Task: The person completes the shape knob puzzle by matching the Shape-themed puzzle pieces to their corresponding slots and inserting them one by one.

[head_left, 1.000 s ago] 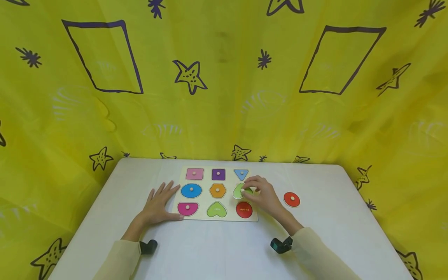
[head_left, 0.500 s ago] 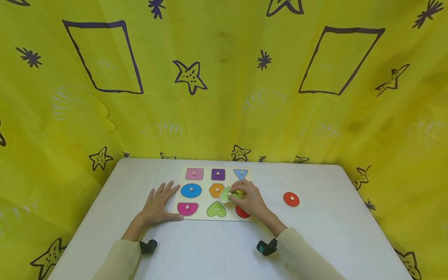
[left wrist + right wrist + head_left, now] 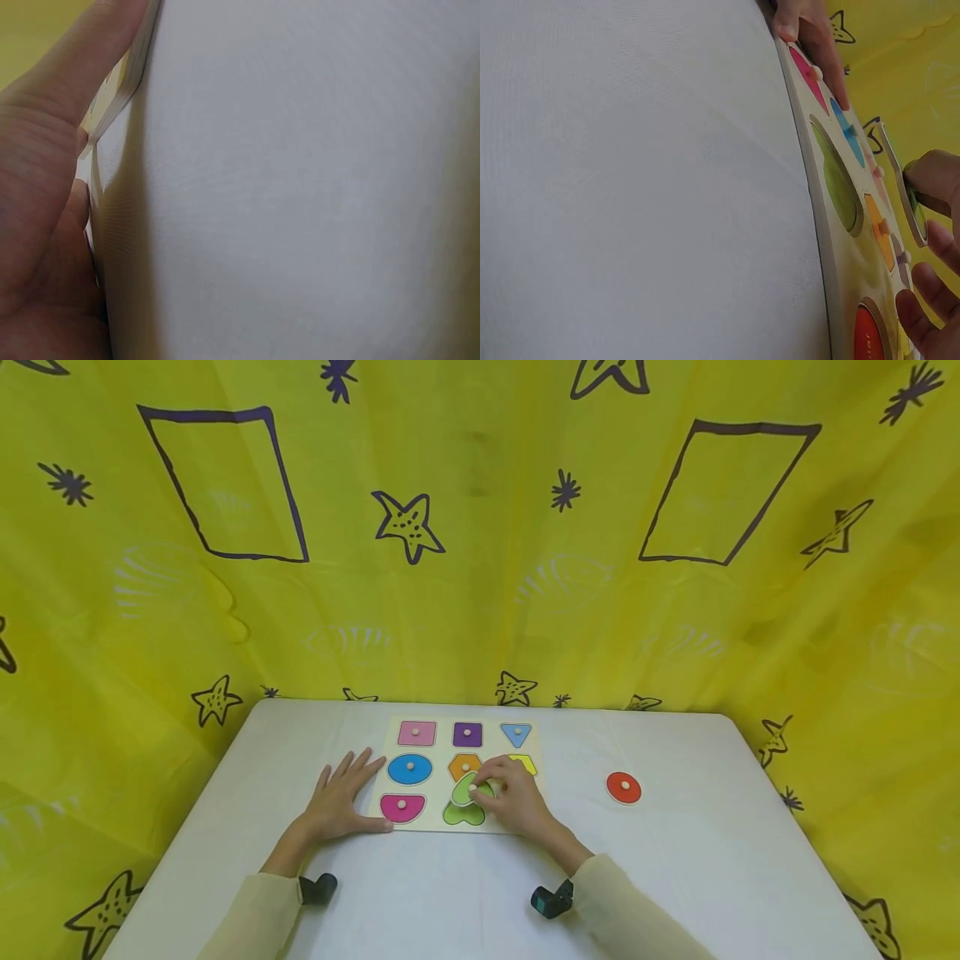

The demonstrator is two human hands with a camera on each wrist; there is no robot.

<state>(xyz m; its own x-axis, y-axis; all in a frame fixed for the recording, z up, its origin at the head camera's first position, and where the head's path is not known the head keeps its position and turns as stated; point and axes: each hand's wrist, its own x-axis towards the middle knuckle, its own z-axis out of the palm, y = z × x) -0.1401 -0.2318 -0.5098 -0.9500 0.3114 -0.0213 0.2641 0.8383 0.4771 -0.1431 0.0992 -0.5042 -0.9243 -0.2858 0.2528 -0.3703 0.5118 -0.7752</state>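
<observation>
A cream puzzle board (image 3: 435, 789) carries knobbed shapes in rows. My right hand (image 3: 517, 797) pinches the knob of a green heart puzzle piece (image 3: 461, 788), held tilted over the board. In the head view it overlaps the green heart recess (image 3: 463, 816); the right wrist view shows the piece (image 3: 906, 187) raised above the board's face. My left hand (image 3: 337, 797) lies with fingers spread at the board's left edge, its thumb on the near corner. In the left wrist view that thumb (image 3: 67, 67) runs along the board's edge. The red recess (image 3: 868, 334) is hidden by my right hand in the head view.
A red round piece (image 3: 624, 787) with a knob lies on the white table (image 3: 675, 860) to the right of the board. Pink, purple, blue, orange and magenta pieces sit in the board. A yellow curtain (image 3: 480, 593) hangs behind the table.
My right hand has carried the green heart piece leftward from the board's right side to over the green heart recess, uncovering a yellow shape. My left hand has stayed put.
</observation>
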